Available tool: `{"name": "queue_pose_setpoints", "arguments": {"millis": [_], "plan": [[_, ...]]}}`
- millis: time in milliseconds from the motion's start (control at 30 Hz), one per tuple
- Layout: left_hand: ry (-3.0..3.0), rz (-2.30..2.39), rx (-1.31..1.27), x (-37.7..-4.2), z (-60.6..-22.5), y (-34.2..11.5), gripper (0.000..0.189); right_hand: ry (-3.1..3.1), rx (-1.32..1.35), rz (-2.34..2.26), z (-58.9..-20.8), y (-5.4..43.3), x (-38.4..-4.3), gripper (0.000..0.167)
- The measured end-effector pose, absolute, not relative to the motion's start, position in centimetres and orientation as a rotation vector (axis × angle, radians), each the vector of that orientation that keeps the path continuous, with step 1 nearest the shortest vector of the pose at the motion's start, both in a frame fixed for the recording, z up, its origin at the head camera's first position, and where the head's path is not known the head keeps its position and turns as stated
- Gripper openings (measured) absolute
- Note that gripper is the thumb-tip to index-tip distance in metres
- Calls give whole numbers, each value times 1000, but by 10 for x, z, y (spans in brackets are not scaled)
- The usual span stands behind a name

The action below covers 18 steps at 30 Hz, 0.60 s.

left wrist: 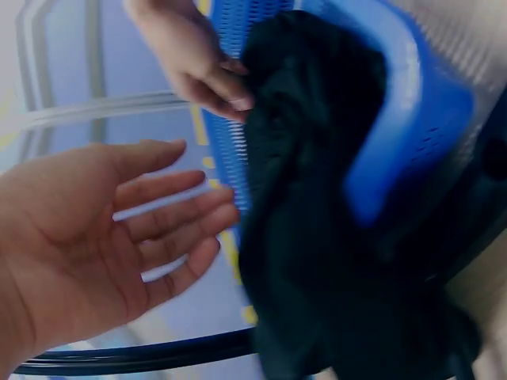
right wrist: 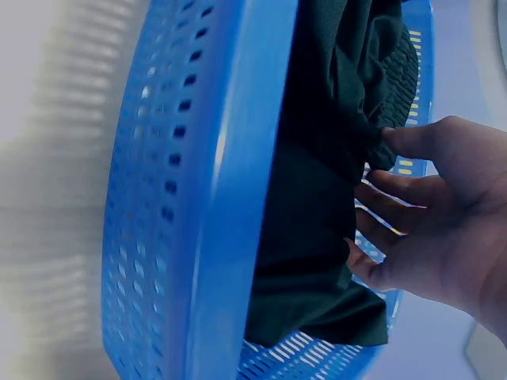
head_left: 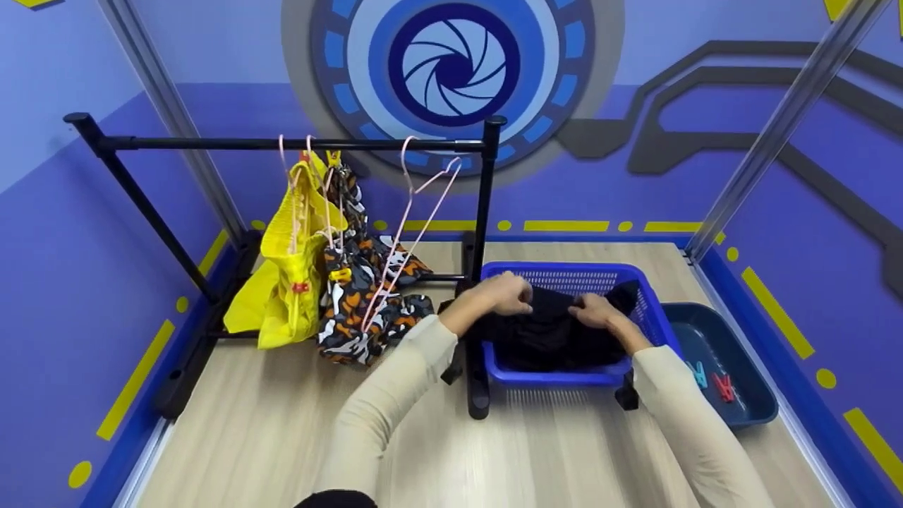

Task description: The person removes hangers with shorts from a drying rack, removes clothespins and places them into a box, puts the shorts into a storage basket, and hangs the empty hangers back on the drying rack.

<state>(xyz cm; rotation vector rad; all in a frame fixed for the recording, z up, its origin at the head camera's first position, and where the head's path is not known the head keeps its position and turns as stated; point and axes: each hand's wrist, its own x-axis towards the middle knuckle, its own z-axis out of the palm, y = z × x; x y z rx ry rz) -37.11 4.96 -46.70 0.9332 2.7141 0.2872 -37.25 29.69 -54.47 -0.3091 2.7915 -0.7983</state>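
Observation:
A black garment (head_left: 543, 328) with a gathered elastic edge lies bunched in the blue basket (head_left: 564, 378), part of it spilling over the side nearest the rack. My right hand (head_left: 594, 312) pinches the cloth between thumb and fingers, as the right wrist view shows near the gathered edge. Over the basket's left side is my left hand (head_left: 508, 295). In the left wrist view this left hand (left wrist: 119, 229) has loosely spread fingers beside the garment (left wrist: 309, 206), holding nothing.
Left of the basket stands a black clothes rack (head_left: 296, 144). A yellow garment (head_left: 293, 282), camouflage clothing (head_left: 353, 303) and a bare pink hanger (head_left: 409, 233) hang there. Right of the basket, a dark tray (head_left: 755, 395) holds a blue clothespin (head_left: 698, 375) and a red clothespin (head_left: 724, 387).

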Motion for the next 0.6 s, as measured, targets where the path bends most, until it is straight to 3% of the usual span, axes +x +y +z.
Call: {"name": "queue_pose_setpoints", "arguments": {"millis": [167,333,467,600], "plan": [[2690,349,973,-373,-493,58,33,2657,-259,-1099,-545,295,-371,45],[2786,411,784,-371,-511,69,37,2603,-317,-1183,-543,294,-367,54],[2855,457,554,-369,-519,78,59,2599,-429,-1165,-540,292,-366,60],[2903,442,480,-366,-526,86,77,2553,-523,-1208,-539,289,-365,59]]}}
